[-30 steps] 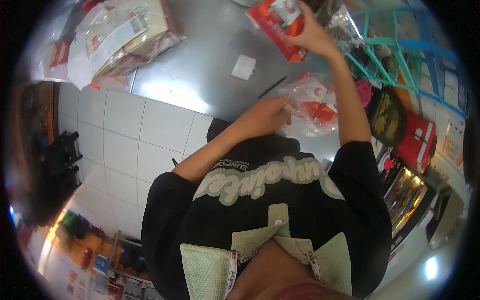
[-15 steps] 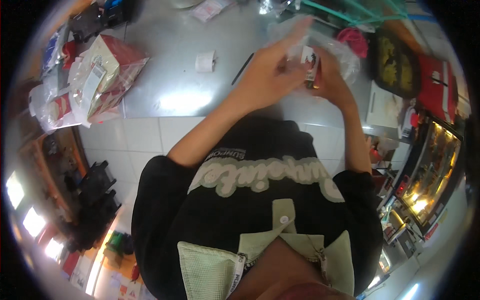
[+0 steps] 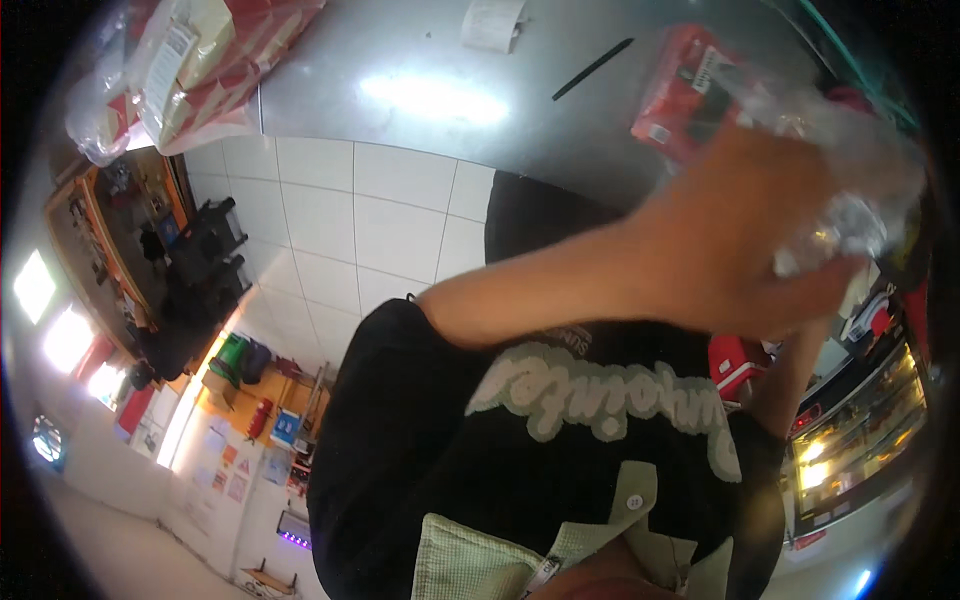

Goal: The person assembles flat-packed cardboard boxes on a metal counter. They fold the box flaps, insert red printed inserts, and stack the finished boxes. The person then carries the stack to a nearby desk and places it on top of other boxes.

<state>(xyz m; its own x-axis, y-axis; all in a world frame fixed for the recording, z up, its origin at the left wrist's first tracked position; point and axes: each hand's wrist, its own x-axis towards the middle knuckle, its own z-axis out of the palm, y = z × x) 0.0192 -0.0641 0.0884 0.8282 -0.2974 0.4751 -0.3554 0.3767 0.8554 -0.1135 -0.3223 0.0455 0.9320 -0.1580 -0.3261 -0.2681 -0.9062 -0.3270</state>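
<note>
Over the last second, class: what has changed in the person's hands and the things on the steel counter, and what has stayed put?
The left hand has come up close to the camera, gripping the clear plastic bag. The red packet, held high a second ago, now shows behind that bag. The right hand is hidden. The paper slip, black pen and bagged packets stayed on the steel counter.

Brushed metal counter (image 3: 420,100) with a glossy glare, crinkled clear plastic bag (image 3: 850,190) in the hands, shiny red plastic packet (image 3: 685,95), matt white paper slip (image 3: 492,22), glossy white floor tiles (image 3: 330,215)
</note>
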